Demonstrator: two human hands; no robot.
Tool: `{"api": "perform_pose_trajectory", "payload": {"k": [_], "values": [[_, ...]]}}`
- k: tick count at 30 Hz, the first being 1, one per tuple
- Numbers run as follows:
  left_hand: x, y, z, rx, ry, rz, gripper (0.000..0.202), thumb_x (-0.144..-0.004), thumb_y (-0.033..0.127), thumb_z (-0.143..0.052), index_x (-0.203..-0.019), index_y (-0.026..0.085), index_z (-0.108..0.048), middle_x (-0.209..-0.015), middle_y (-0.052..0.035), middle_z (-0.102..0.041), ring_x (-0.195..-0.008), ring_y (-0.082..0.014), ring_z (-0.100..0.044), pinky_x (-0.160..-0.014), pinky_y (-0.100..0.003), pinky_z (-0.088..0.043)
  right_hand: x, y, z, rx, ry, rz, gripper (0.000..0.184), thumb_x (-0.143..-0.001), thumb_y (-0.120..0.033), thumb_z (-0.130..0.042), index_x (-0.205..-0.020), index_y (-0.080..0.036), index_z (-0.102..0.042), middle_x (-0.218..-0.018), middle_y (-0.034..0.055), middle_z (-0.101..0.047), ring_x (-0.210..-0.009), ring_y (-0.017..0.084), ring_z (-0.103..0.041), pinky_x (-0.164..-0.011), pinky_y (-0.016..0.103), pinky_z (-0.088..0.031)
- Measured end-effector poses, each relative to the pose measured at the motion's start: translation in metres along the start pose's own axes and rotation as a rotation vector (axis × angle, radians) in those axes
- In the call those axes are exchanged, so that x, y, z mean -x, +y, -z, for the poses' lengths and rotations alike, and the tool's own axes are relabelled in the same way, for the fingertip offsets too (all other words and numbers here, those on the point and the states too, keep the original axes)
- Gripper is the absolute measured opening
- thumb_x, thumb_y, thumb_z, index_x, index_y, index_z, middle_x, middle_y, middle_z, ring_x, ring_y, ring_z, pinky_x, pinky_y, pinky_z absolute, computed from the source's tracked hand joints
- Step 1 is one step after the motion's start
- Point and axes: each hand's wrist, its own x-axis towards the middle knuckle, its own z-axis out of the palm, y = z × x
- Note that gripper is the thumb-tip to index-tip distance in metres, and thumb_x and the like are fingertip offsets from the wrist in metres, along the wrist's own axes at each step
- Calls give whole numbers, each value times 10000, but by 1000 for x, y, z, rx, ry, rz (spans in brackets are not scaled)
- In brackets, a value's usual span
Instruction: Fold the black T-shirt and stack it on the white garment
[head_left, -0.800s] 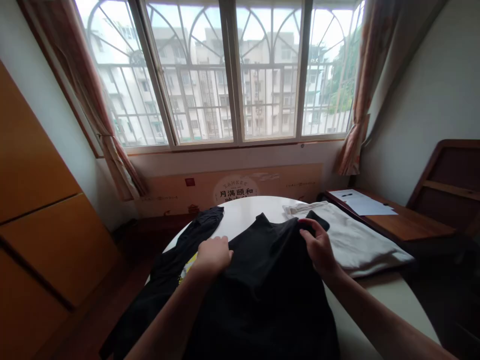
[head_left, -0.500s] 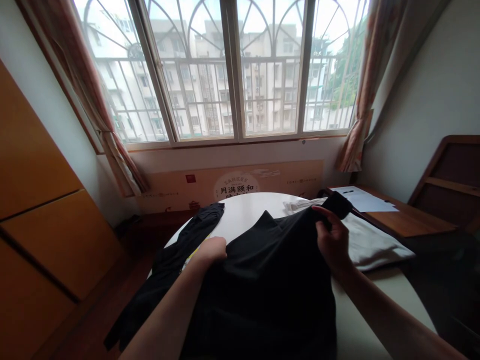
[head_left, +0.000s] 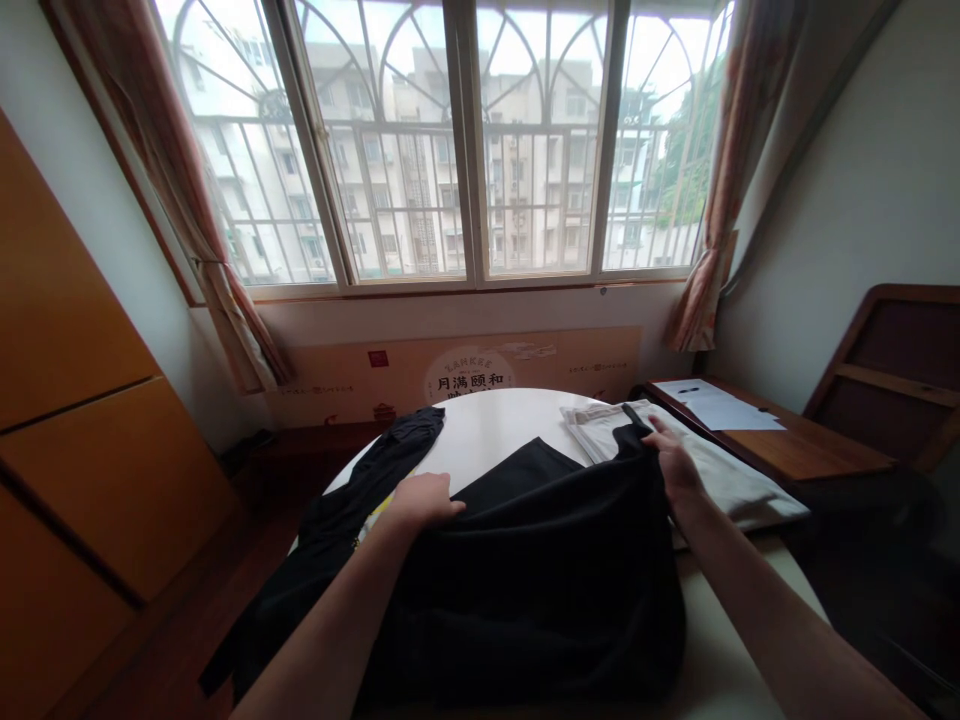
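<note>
A black garment [head_left: 540,580] hangs in loose folds between my two hands, over the near part of a round white table [head_left: 491,425]. My left hand [head_left: 426,502] is closed on its upper left edge, thumb on top. At the upper right, my right hand [head_left: 673,465] pinches a corner of the cloth, where a narrow dark strip sticks up. What kind of garment it is does not show. Left of it lies a second black garment [head_left: 330,510] with a yellow and white print, partly covered by my left forearm.
Folded whitish cloth [head_left: 739,480] lies on the table's right side, behind my right hand. Farther right, a wooden desk [head_left: 832,445] holds white papers [head_left: 716,405], with a wooden chair [head_left: 892,370] beside it. Orange cabinets [head_left: 75,480] stand at left; a barred window is ahead.
My right hand has turned and shifted slightly right and down, drawing the garment's corner with it. The cloth's upper edge now sags lower between my hands. My left hand keeps its grip.
</note>
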Motion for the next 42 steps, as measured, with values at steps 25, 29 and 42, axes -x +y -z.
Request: {"api": "perform_pose_trajectory", "payload": {"k": [25,29,42], "values": [[-29,32,-48,587,522,-557,350,-768,18,-587,-944,251,-779,-1413,-75,-592,-1346,-258,-512,-1172,-456,-396,106,-41,-43,185,-1475,-184,362,-585,-161,-590,-912,-140,-744,-924,58,-734,-923,226,-675,-860,274,-521],[-35,22,-40,859,628,-370,215,-770,100,-600,-885,209,-744,-1268,-85,-678,-1228,-246,-596,-1130,-417,-431,86,-32,-35,55,-733,-26,417,-600,-236,-656,-1014,-216,-706,-895,23,-693,-747,175,-615,-642,238,-490],[-69,-20,-50,1433,808,83,581,-655,619,-680,-946,117,-692,-861,-84,-719,-787,-234,-676,-731,-353,-560,-7,-17,18,-10,-237,-47,907,-496,-177,-562,-1403,-206,-549,-837,5,-706,-572,124,-531,-522,209,-385]]}}
